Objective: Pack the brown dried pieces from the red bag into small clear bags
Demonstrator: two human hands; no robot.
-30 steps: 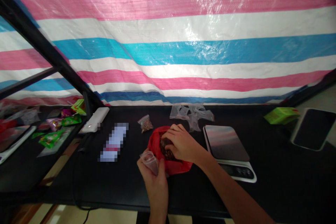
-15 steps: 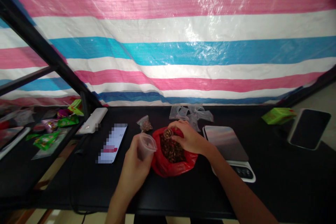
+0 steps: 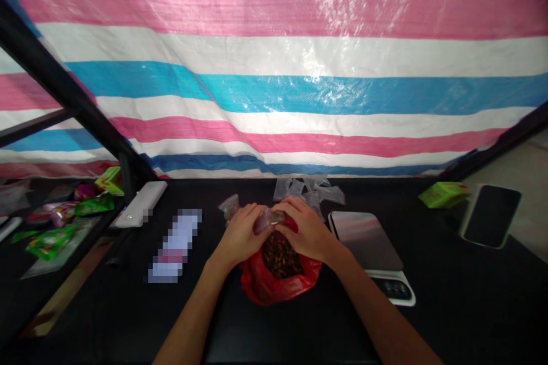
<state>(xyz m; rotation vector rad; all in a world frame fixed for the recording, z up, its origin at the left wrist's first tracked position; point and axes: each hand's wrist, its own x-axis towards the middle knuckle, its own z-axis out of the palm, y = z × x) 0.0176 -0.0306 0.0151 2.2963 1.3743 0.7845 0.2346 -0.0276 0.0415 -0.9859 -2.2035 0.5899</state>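
The left fingers are gripping a small clear bag point(image 3: 262, 223), while the right fingers are holding a small clear cup point(image 3: 278, 217) against its mouth. Just below both sets of fingertips, a red bag point(image 3: 274, 292) is lying open, showing brown bits point(image 3: 281, 259). A scale point(image 3: 366, 239) is sitting right of the right fingers.

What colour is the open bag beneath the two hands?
The bag is red, showing best in the head view.
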